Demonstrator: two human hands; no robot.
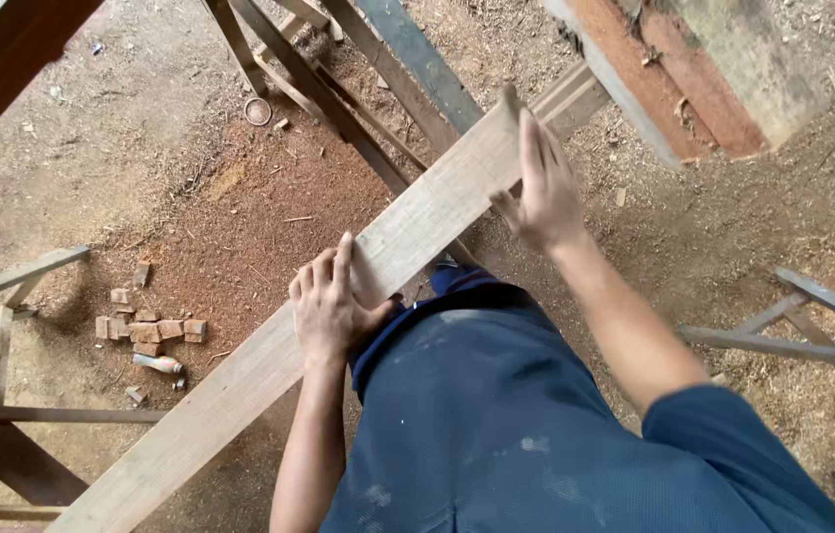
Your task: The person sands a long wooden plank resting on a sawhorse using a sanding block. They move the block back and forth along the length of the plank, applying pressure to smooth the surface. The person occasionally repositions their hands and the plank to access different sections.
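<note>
The ground was bare earth, reddish-brown and strewn with sawdust and wood chips, with timber frames standing about it.

The left hand (327, 301) was wrapped over the near edge of a long pale plank (240, 380), fingers laid across its top face and thumb tucked below, gripping it. The right hand (541, 192) lay farther up the same plank, near its far end, fingers stretched flat and pressed against the edge rather than curled round it. The plank ran on a slant from the lower left up toward the upper right, crossing in front of the person's body in a blue shirt (506, 424). Its face was smooth, light tan, straight-grained, and its edges looked square.

Beyond the plank's far end, dark slats (339, 79) leaned together, and a thick reddish beam (674, 69) lay to their right. Left of the plank, a heap of small wooden blocks (149, 328) sat on the dirt, near a grey wooden frame (3, 296). Right of the plank stood another grey frame (812, 336).
</note>
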